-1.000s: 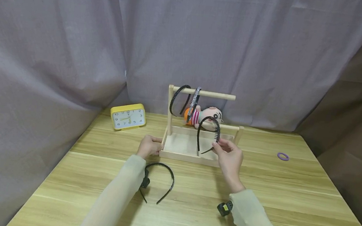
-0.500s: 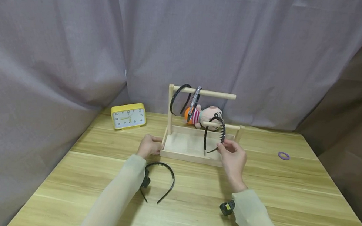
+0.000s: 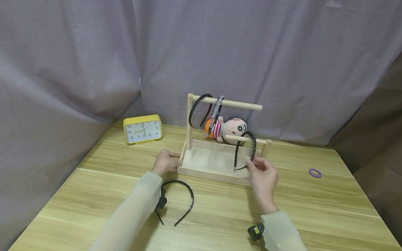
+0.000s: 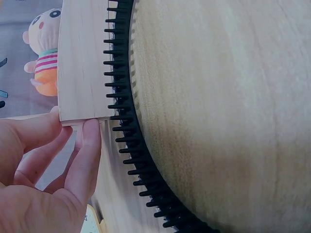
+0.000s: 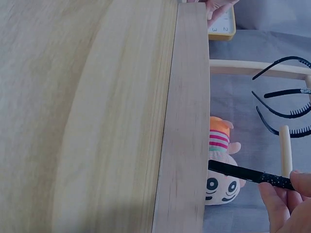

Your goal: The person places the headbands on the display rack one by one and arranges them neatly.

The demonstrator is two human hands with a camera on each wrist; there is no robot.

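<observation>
My right hand (image 3: 263, 181) pinches one leg of a black toothed headband (image 3: 253, 148), thumb against fingers. The headband stands upright with its arch around the lower bar (image 3: 231, 137) of a wooden headband stand (image 3: 214, 176); in the right wrist view its leg (image 5: 233, 171) shows dark with sparkly specks. At the left end of the stand's tray, my left hand (image 3: 165, 163) holds the corner between thumb and fingers. A black headband (image 3: 192, 121) and a silver glitter headband (image 3: 214, 114) hang on the upper bar (image 3: 242, 105).
Another black toothed headband (image 3: 191, 202) lies on the table in front of the stand, partly behind the left sleeve. A plush doll (image 3: 234, 129) lies behind the stand. A yellow alarm clock (image 3: 143, 130) stands at the left, a purple ring (image 3: 315, 173) at the right.
My right hand has moved right with the headband, whose arch has passed over the free end of the lower bar and along it. The left hand stays at the tray corner.
</observation>
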